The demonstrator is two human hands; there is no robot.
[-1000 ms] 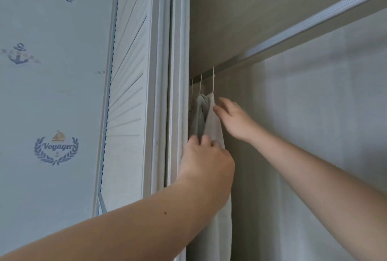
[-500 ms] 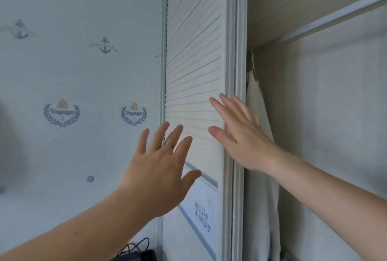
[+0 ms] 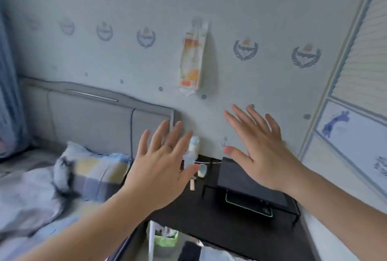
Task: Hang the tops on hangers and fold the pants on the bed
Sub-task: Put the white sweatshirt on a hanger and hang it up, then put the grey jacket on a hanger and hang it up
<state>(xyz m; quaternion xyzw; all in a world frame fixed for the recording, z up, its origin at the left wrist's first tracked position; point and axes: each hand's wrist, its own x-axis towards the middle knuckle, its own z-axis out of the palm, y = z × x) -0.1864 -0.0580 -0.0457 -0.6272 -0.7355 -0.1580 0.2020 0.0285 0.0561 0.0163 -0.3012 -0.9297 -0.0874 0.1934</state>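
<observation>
My left hand (image 3: 161,162) hovers in mid-air with its fingers spread and holds nothing; a ring sits on one finger. To its right, my right hand (image 3: 259,151) is spread flat too, with nothing in it. Both hang above a black bedside table (image 3: 201,216). The bed (image 3: 27,198) lies at the lower left with rumpled grey bedding and a checked pillow (image 3: 94,174). No tops, pants or hangers show in this view. The wardrobe door (image 3: 360,76) is at the right edge.
A grey padded headboard (image 3: 90,118) stands against the wallpapered wall. On the black table are a black stand (image 3: 249,185) over a green-edged device, a small bottle (image 3: 191,151) and small items. A printed packet (image 3: 191,57) hangs on the wall. A blue curtain (image 3: 8,84) hangs far left.
Both hands let go of the light garment hanging on the wardrobe rail and opened. The view swung left and down from the wardrobe to the bedside table and bed.
</observation>
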